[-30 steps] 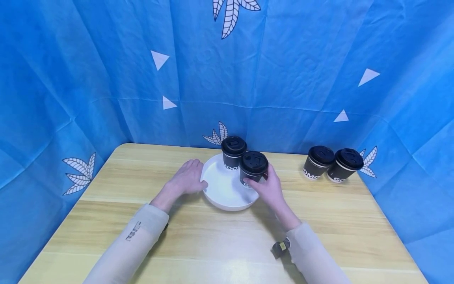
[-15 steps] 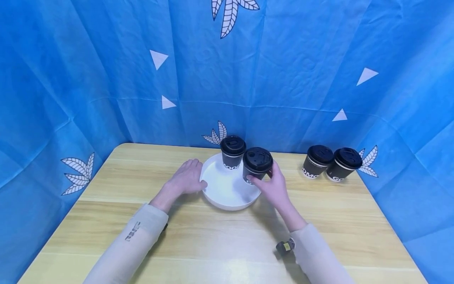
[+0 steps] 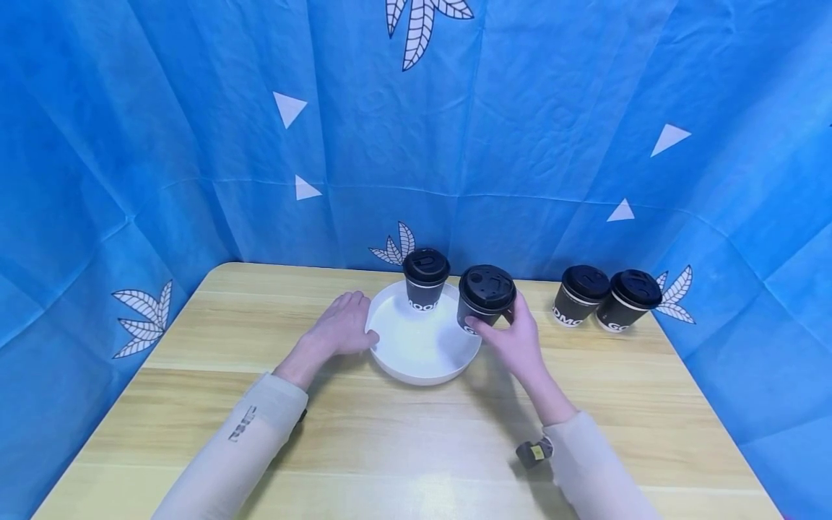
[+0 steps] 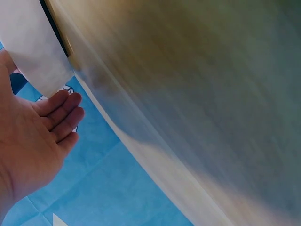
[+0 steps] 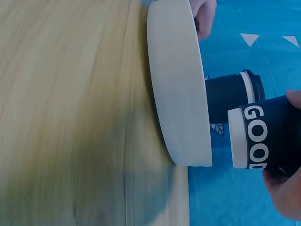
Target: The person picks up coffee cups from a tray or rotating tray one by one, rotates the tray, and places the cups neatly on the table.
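Observation:
My right hand [image 3: 516, 338] grips a black lidded paper coffee cup [image 3: 484, 300], raised above the right rim of a round white tray [image 3: 416, 378]. In the right wrist view, the held cup [image 5: 265, 134] shows the letters GOOD and a white base, apart from the tray [image 5: 181, 89]. Another lidded coffee cup [image 3: 425, 282] stands upright at the back of the tray. My left hand [image 3: 341, 325] rests by the tray's left edge, thumb at the rim. From the left wrist, that hand [image 4: 35, 136] shows relaxed fingers beside the tray's white wall [image 4: 33, 42].
Two more black lidded cups, one [image 3: 581, 296] beside the other [image 3: 627, 300], stand close together at the back right of the wooden table [image 3: 390, 448]. A blue patterned curtain [image 3: 520, 130] hangs behind and along both sides.
My right hand has lifted the coffee cup off the tray and carried it to the right. The left hand, the tray and the other cups have stayed in place.

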The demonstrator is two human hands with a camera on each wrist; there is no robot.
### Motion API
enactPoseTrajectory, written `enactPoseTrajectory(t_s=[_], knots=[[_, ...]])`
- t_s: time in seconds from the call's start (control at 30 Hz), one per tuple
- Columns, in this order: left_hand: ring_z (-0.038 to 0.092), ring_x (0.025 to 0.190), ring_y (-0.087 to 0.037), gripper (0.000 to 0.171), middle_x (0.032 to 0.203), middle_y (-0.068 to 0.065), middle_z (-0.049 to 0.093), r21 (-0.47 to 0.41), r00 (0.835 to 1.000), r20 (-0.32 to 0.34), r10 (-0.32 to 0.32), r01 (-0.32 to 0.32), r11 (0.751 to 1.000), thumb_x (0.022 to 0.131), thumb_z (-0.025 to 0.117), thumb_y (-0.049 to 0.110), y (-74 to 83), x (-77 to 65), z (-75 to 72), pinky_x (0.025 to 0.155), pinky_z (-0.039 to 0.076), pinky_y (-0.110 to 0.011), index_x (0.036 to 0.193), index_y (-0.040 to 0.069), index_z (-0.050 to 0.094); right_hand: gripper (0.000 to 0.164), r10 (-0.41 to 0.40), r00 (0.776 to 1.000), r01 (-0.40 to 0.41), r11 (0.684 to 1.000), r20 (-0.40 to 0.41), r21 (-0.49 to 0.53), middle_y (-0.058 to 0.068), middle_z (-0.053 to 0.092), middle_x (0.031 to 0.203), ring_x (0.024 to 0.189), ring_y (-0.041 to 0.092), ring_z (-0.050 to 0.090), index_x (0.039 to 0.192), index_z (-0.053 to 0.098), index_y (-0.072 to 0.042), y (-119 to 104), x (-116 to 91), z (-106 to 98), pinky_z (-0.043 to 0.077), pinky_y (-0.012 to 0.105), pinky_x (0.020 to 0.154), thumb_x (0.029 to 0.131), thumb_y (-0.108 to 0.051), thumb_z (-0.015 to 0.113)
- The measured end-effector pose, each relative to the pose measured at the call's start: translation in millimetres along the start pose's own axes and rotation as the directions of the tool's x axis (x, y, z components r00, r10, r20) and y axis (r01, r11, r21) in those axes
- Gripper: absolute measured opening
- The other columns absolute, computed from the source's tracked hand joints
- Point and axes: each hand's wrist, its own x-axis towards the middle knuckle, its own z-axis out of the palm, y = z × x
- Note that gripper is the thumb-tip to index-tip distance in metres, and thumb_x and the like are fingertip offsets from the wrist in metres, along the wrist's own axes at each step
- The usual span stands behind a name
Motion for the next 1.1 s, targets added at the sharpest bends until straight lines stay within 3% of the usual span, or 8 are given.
enactPoseTrajectory(t_s=[0.67, 1.1], knots=[[0.039, 0.144, -0.045, 0.079, 0.148, -0.031, 0.047, -0.005, 1.000, -0.010, 0.007, -0.007, 1.000, 0.089, 0.065, 0.039, 1.9, -3.2, -1.6, 0.128, 0.021, -0.053, 0.144, -0.014, 0.045, 0.078, 0.024, 0.997, -0.024, 1.000, -0.073, -0.003, 0.016, 0.054, 0.145, 0.139, 0.033, 0.050, 0.148, 0.047, -0.003, 13.2, -2.2, -29.0, 0.037, 0.048, 0.122, 0.082, -0.010, 0.088], [0.032, 0.149, -0.047, 0.082, 0.156, -0.033, 0.039, -0.015, 1.000, 0.004, -0.001, 0.001, 1.000, 0.090, 0.064, 0.039, 2.3, -2.9, -1.9, 0.128, 0.018, -0.054, 0.148, -0.015, 0.041, 0.079, 0.076, 0.991, -0.075, 0.997, -0.111, 0.013, 0.020, 0.054, 0.144, 0.139, 0.036, 0.050, 0.149, 0.043, 0.001, 24.7, -6.2, -42.9, 0.036, 0.049, 0.122, 0.083, -0.009, 0.086]])
